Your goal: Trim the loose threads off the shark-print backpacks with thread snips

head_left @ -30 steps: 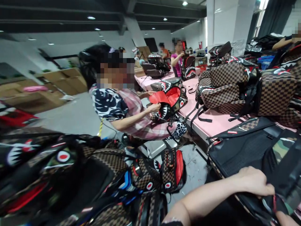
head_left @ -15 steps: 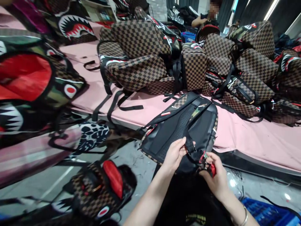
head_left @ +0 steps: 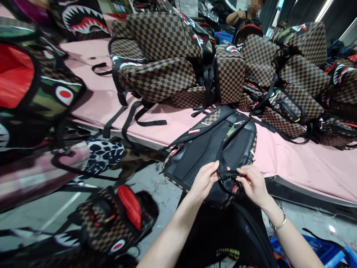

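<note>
Backpack [head_left: 200, 152] straps have my attention from this remote seat: the bag lies back panel up, just below the middle of my view, its top on the pink tabletop [head_left: 295, 163] at twelve o'clock and its lower end jutting over the near edge toward six. Half a second ago the right hand [head_left: 245, 178] was lower, by a red bit at the bag's bottom corner; its fingertips have since come up toward eleven o'clock and now meet the black strap [head_left: 223, 165] almost opposite the left hand [head_left: 208, 180], which has hardly shifted. I take that to mean both hands are now busy on one spot of the strap, with the bag itself left lying where it was. The left hand is closed in a pinch on the strap from the nine o'clock side; the right, thumb and fingers nearly together, pinches a short dark end [head_left: 232, 174] from three o'clock. Whether a buckle sits between them I cannot tell. Checked bags [head_left: 164, 76] are heaped beyond, from eleven round to two o'clock
</note>
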Demonstrator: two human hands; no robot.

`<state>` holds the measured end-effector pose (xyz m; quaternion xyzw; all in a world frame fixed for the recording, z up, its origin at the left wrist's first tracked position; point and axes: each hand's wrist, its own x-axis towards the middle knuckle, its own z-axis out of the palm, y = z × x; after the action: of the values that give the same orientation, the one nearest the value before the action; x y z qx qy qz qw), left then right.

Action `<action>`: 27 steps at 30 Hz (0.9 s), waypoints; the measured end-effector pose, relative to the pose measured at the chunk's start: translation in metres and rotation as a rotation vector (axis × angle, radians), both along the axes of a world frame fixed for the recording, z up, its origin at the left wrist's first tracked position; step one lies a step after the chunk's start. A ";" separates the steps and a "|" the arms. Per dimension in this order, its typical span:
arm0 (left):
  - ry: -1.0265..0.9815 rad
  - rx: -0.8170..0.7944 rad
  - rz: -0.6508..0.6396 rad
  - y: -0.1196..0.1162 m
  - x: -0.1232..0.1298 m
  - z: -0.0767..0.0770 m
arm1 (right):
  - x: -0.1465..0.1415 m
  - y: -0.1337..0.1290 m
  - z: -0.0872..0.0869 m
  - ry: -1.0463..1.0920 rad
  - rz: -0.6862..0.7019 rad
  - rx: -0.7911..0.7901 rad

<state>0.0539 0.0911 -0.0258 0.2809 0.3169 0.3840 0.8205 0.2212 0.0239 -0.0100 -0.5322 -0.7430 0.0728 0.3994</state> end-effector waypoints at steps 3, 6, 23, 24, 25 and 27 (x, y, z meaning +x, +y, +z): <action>-0.013 0.006 -0.008 0.000 0.000 -0.001 | 0.000 0.003 0.002 -0.040 0.011 0.008; -0.002 -0.006 -0.008 0.000 0.000 -0.003 | 0.001 0.006 0.004 -0.107 0.025 0.007; 0.007 -0.044 -0.013 0.002 0.000 -0.004 | -0.003 0.007 0.007 -0.180 0.055 0.019; 0.007 -0.042 -0.012 0.002 0.000 -0.004 | -0.004 0.007 0.007 -0.182 0.050 0.014; 0.005 -0.037 -0.014 0.002 0.000 -0.004 | -0.006 0.007 0.006 -0.177 0.042 0.007; 0.001 -0.023 -0.018 0.002 0.000 -0.004 | -0.009 0.006 0.005 -0.111 0.032 -0.021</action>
<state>0.0542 0.0927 -0.0298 0.2745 0.3192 0.3728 0.8270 0.2120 0.0302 -0.0048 -0.5278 -0.7714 0.0575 0.3508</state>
